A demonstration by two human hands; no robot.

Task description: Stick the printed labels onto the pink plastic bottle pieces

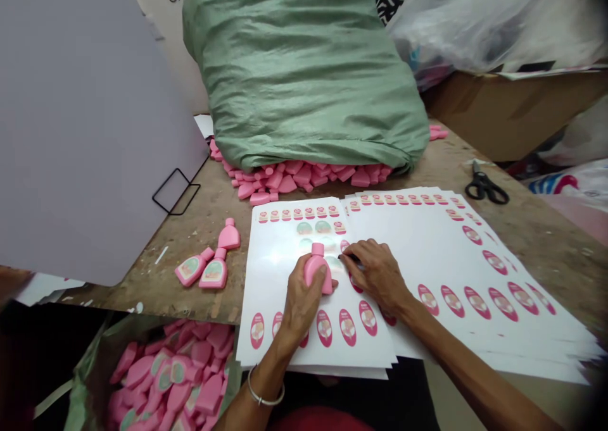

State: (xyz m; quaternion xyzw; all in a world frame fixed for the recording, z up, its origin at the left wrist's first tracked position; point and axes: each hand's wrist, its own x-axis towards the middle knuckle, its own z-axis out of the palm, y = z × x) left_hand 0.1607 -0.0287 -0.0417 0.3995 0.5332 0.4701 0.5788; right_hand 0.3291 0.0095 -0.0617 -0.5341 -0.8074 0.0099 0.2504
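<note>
Upright in my left hand (pixel 304 295) is a small pink plastic bottle (pixel 316 268), held over a sheet of stickers (pixel 280 285). The side of the bottle facing me shows no label. My right hand (pixel 377 273) is closed beside it, low over the same sheet's right edge. Its fingers pinch a thin dark tool (pixel 340 257), mostly hidden, with its tip at a pale green oval sticker (pixel 335 264). To the left on the table lie two pink bottles with green labels (pixel 213 271) and one plain pink bottle (pixel 229 235).
A second stack of sticker sheets (pixel 403 241) lies to the right, with black scissors (pixel 485 185) beyond it. A large green sack (pixel 308 70) stands at the back over many pink bottles (pixel 299 176). Below the table's front edge, another sack holds labelled bottles (pixel 171 374). A grey panel (pixel 95 121) rises at left.
</note>
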